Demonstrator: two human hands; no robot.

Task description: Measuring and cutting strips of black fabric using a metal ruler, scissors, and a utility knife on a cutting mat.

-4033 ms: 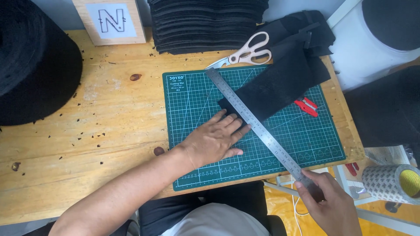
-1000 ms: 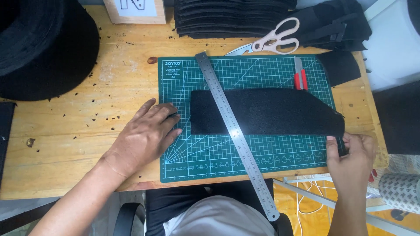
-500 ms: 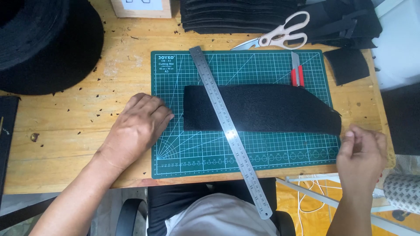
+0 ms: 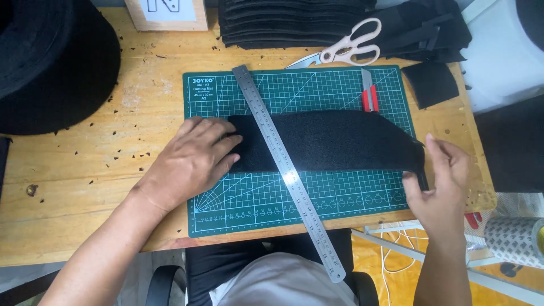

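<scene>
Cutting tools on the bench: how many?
2: scissors above the green mat's top edge, and a red utility knife on its upper right. More may be hidden under fabric.

I see open wood on the table (image 4: 130, 113) left of the green cutting mat (image 4: 351, 198); a hand can pass there. The steel ruler (image 4: 286, 170) lies diagonally over the black strip (image 4: 334, 141) and blocks a straight sweep across the mat. At the far edge, scissors (image 4: 345, 52), a red knife (image 4: 368, 93) and stacked black pieces (image 4: 289, 22) stand in the way.
</scene>
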